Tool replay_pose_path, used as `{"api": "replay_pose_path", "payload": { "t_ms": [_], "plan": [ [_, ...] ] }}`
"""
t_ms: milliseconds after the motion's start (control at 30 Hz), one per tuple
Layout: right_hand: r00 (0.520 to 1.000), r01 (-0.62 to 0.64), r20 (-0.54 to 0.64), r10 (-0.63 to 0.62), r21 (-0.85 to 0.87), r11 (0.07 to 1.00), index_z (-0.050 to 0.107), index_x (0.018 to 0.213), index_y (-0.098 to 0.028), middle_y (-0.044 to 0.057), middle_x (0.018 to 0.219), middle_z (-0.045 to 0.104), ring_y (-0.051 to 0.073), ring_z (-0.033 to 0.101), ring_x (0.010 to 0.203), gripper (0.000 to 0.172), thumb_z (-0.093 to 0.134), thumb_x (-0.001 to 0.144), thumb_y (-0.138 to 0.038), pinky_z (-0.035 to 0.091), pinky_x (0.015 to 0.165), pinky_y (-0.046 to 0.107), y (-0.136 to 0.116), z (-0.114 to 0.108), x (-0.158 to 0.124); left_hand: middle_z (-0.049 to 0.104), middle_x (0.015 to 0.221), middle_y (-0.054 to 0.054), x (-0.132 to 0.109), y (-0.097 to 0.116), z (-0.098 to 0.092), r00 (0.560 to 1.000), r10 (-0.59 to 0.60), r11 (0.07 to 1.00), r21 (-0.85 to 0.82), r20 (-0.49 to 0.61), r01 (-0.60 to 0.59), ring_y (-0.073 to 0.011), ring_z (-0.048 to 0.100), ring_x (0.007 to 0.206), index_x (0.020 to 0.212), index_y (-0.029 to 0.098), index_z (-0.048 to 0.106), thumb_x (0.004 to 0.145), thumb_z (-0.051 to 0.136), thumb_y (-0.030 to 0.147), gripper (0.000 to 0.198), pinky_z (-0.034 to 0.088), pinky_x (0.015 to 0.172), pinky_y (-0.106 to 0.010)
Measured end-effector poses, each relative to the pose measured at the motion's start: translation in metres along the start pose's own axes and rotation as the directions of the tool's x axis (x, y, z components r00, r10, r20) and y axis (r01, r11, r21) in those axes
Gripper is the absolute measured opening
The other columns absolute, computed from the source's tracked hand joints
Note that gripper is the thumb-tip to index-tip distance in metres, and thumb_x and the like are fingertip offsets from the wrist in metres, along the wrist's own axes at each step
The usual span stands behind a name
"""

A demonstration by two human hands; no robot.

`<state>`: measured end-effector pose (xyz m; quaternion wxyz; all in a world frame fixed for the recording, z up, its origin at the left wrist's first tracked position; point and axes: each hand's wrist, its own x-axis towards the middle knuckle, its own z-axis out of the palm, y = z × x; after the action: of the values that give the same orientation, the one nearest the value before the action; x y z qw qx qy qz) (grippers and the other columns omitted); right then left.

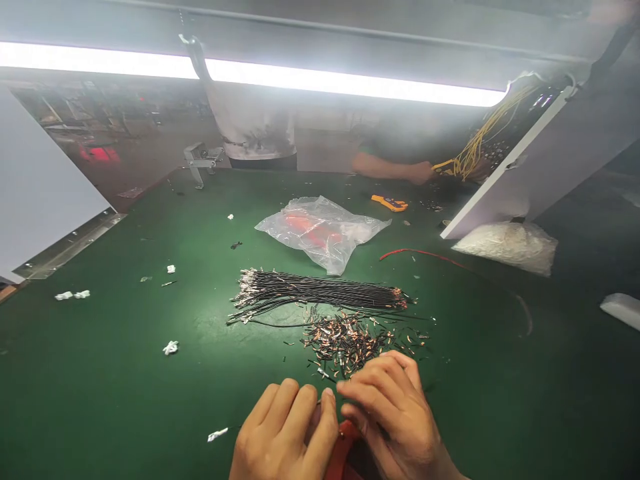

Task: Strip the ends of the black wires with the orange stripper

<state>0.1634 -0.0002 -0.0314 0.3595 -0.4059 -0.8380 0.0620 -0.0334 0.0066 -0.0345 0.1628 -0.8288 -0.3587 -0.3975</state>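
My left hand (pixel 287 430) is closed at the bottom centre, its thumb and finger pinched on a thin dark wire (pixel 236 427); a white connector (pixel 218 435) lies at that wire's left end. My right hand (pixel 393 413) is curled just right of it, over a red tool (pixel 345 447) that is mostly hidden between the hands. What its fingers grip cannot be made out. Beyond my hands lies a pile of short black and copper scraps (pixel 345 340). Behind the pile, a bundle of black wires (pixel 320 290) stretches from left to right on the green table (pixel 125 387).
A clear plastic bag (pixel 323 230) with red contents lies behind the bundle. Farther back are an orange tool (pixel 390 203) and a metal bracket (pixel 201 163). White connectors (pixel 171 347) lie at left. Across the table, one person stands; another person's arm (pixel 395 167) is near yellow wires (pixel 470 153).
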Motion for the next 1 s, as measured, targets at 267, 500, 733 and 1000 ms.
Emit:
{"api": "replay_pose_path", "payload": {
  "t_ms": [267, 500, 733, 1000],
  "plan": [
    [0.987, -0.127, -0.100, 0.123, -0.042, 0.991, 0.058, 0.116, -0.017, 0.006, 0.095, 0.066, 0.022, 0.056, 0.089, 0.023, 0.055, 0.095, -0.009, 0.033, 0.086, 0.040, 0.005, -0.011, 0.000, 0.060, 0.070, -0.002, 0.002, -0.014, -0.014, 0.975, -0.057, 0.998, -0.005, 0.213, 0.059, -0.0176, 0.049, 0.064, 0.105, 0.011, 0.063, 0.087, 0.058, 0.003, 0.020, 0.040, 0.058, -0.032],
    [0.995, 0.056, 0.085, -0.054, -0.016, 0.998, 0.061, 0.106, -0.022, 0.005, 0.088, 0.063, 0.022, 0.057, 0.077, 0.048, 0.027, 0.105, -0.056, 0.038, 0.075, 0.038, 0.004, 0.005, -0.013, 0.063, 0.078, 0.001, 0.006, -0.033, -0.023, 0.959, -0.272, 0.960, 0.088, 0.079, 0.265, -0.0119, 0.060, 0.069, 0.097, 0.017, 0.062, 0.093, 0.060, 0.013, 0.006, 0.041, 0.060, -0.026],
    [0.994, 0.037, 0.112, -0.009, -0.252, 0.967, 0.060, 0.113, -0.027, 0.004, 0.096, 0.063, 0.023, 0.056, 0.084, 0.029, 0.037, 0.101, -0.015, 0.040, 0.084, 0.041, 0.009, 0.020, -0.027, 0.065, 0.077, 0.002, 0.007, -0.037, -0.023, 0.965, -0.255, 0.964, 0.092, 0.058, 0.249, -0.0113, 0.063, 0.067, 0.093, 0.018, 0.061, 0.095, 0.059, 0.016, 0.004, 0.043, 0.062, -0.026],
    [0.971, -0.038, 0.215, 0.102, -0.280, 0.959, 0.051, 0.098, -0.025, 0.003, 0.091, 0.062, 0.024, 0.057, 0.081, 0.015, 0.061, 0.087, -0.023, 0.043, 0.074, 0.038, 0.018, 0.015, -0.046, 0.064, 0.075, 0.004, 0.007, -0.039, -0.021, 0.946, -0.321, 0.946, 0.062, 0.045, 0.318, -0.0112, 0.062, 0.066, 0.090, 0.021, 0.061, 0.094, 0.059, 0.015, 0.008, 0.047, 0.067, -0.025]
  ]
}}
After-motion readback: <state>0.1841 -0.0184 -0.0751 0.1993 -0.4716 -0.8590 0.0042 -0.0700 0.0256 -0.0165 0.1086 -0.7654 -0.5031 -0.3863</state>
